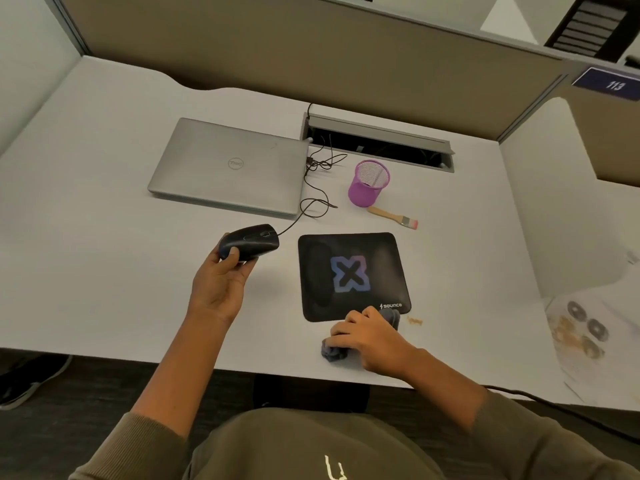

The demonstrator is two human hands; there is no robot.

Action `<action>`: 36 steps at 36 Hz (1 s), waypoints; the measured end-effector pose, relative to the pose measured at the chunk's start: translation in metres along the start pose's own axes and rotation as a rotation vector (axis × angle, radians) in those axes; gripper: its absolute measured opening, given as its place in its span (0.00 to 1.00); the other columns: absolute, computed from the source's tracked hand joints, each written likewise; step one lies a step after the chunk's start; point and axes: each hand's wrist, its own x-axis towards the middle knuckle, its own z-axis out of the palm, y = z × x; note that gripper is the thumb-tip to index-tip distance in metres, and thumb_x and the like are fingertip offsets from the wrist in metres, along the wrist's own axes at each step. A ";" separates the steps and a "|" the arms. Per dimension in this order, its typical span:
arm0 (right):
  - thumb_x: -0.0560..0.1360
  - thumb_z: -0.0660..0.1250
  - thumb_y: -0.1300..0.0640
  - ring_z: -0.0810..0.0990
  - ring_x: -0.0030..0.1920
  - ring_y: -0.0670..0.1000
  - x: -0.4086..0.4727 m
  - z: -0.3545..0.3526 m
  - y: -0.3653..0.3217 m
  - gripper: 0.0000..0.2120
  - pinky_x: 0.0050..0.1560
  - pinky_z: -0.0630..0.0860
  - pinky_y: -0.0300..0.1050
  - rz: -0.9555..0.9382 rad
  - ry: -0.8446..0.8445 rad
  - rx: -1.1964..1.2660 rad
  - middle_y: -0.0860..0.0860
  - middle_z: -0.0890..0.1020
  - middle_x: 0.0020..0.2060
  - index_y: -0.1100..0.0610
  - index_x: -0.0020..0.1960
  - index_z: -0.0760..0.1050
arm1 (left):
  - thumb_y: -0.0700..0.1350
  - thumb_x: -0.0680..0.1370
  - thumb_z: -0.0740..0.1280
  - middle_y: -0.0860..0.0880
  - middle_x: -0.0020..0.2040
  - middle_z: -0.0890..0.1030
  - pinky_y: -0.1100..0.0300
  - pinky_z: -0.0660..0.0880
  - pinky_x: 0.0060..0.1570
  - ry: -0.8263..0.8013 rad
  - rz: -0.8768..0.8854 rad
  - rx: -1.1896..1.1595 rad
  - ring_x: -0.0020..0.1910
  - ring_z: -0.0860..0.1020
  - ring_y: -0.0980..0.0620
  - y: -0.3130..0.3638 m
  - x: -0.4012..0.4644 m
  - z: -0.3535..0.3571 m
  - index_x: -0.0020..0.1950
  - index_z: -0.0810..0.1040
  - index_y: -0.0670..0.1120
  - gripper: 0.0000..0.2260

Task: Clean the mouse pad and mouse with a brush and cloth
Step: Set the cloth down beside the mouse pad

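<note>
White counter (104, 271): left hand (221, 282) holds the mouse (249, 242) lifted; right hand (367, 336) grips the cloth (334, 351) at the mouse pad (353, 275) just beyond its knuckles.

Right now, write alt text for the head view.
A person's left hand holds a black wired mouse above a white desk while the right hand grips a dark cloth at the near edge of a black mouse pad. Behind lie a wooden brush, purple mesh cup and closed Dell laptop.

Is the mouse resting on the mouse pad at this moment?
No, the left hand holds the mouse up, left of the mouse pad.
</note>
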 end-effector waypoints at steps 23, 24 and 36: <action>0.82 0.66 0.52 0.83 0.47 0.55 -0.091 0.038 0.064 0.19 0.46 0.81 0.43 0.732 0.330 0.320 0.53 0.79 0.60 0.57 0.71 0.76 | 0.35 0.85 0.64 0.38 0.71 0.79 0.41 0.73 0.73 0.058 0.027 0.055 0.68 0.79 0.37 -0.054 -0.030 0.033 0.76 0.74 0.43 0.19; 0.82 0.65 0.53 0.83 0.45 0.55 -0.093 0.038 0.066 0.18 0.45 0.80 0.43 0.762 0.344 0.320 0.54 0.79 0.58 0.57 0.70 0.76 | 0.35 0.85 0.64 0.38 0.71 0.78 0.41 0.73 0.73 0.061 0.029 0.061 0.69 0.79 0.37 -0.055 -0.031 0.034 0.76 0.74 0.43 0.19; 0.81 0.66 0.56 0.80 0.43 0.56 -0.112 0.035 0.094 0.14 0.41 0.77 0.47 1.021 0.520 0.385 0.54 0.78 0.51 0.58 0.64 0.80 | 0.36 0.85 0.63 0.39 0.70 0.80 0.41 0.73 0.72 0.054 0.019 0.099 0.68 0.79 0.37 -0.065 -0.039 0.049 0.72 0.76 0.44 0.16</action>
